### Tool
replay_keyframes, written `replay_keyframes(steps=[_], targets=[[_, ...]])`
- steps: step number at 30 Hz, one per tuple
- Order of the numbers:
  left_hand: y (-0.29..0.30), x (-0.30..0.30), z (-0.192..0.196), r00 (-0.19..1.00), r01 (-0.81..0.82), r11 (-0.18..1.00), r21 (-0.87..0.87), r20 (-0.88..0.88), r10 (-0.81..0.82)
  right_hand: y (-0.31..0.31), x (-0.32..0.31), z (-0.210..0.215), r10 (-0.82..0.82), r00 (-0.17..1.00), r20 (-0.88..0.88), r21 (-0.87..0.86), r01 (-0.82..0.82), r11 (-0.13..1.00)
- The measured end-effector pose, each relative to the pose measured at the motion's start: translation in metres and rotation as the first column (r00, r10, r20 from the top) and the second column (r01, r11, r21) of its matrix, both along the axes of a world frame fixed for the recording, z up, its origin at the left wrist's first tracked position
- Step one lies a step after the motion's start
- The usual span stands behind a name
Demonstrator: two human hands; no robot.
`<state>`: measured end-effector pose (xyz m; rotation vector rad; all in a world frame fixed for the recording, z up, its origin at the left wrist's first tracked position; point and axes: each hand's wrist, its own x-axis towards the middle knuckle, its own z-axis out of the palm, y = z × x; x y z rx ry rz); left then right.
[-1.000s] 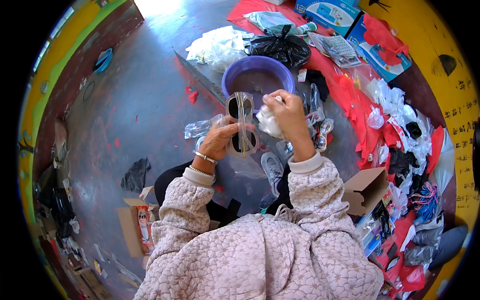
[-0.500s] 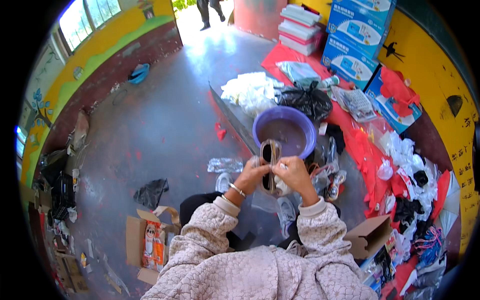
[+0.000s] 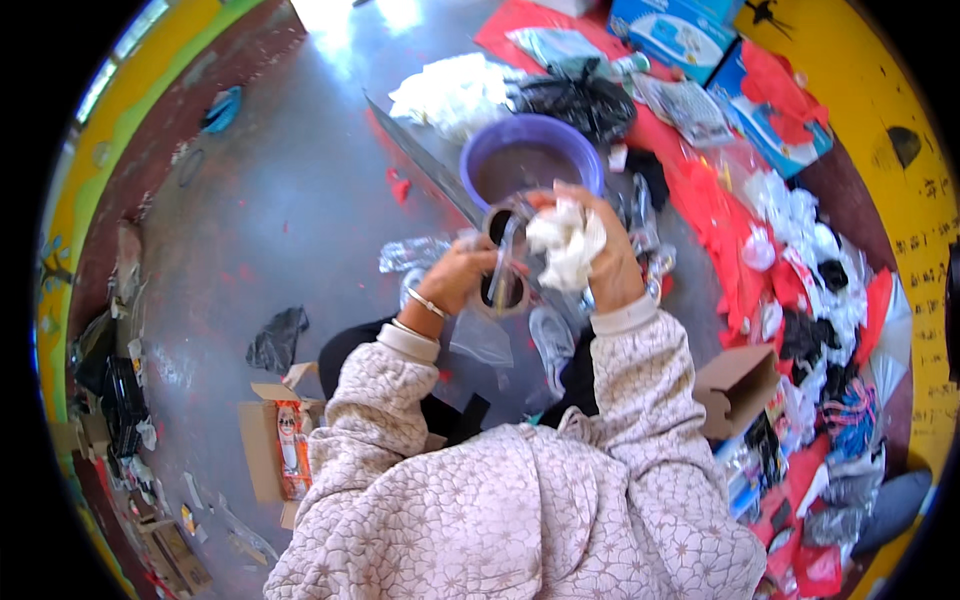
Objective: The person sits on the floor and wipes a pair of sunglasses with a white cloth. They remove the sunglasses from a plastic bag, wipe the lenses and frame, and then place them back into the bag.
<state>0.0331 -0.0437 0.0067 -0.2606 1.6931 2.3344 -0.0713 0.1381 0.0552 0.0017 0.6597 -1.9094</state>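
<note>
My left hand (image 3: 457, 277) grips a pair of sunglasses (image 3: 505, 290) with dark lenses and a pale, see-through frame. The glasses are turned upright, one lens above the other, in front of the purple basin (image 3: 478, 165). My right hand (image 3: 612, 250) is closed around a crumpled white cloth (image 3: 567, 243), just right of the glasses. Its fingers reach toward the upper lens; whether they touch the frame is blurred. The basin holds murky water. Below the hands lies a clear plastic bag (image 3: 482, 338), beside my shoe (image 3: 551, 345).
Left of me stands an open cardboard box (image 3: 262, 450) with an orange packet. A black plastic scrap (image 3: 278, 338) lies beyond it. Behind the basin are white cloths (image 3: 450, 95) and a black bag (image 3: 580, 100). Red cloth (image 3: 715, 270), plastic bags and another box (image 3: 737, 390) crowd the right.
My right hand has moved away from the middle of the glasses and turned, bringing the white cloth into fuller view. The view has tilted down.
</note>
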Motion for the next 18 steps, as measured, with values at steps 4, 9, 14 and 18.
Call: replay_keyframes(steps=[4, 9, 14, 18], targets=[[0.003, -0.001, 0.005, 0.983, -0.014, 0.97, 0.242, 0.179, -0.03, -0.008, -0.001, 0.002, -0.213, 0.976, 0.054, 0.013, 0.213, 0.977], [-0.001, -0.001, 0.0, 0.964, -0.056, 0.937, 0.346, 0.262, -0.039, -0.015, 0.005, -0.005, -0.204, 0.907, -0.368, 0.193, 0.289, 0.938], [0.003, -0.003, -0.001, 0.958, -0.165, 0.948, 0.272, 0.271, 0.089, -0.025, 0.016, -0.024, 0.068, 0.62, -0.782, 0.502, 0.56, 0.659], [0.004, -0.004, -0.023, 0.979, -0.185, 0.973, 0.141, 0.119, 0.168, -0.036, 0.014, -0.047, 0.324, 0.442, -0.836, 0.532, 0.511, 0.675]])
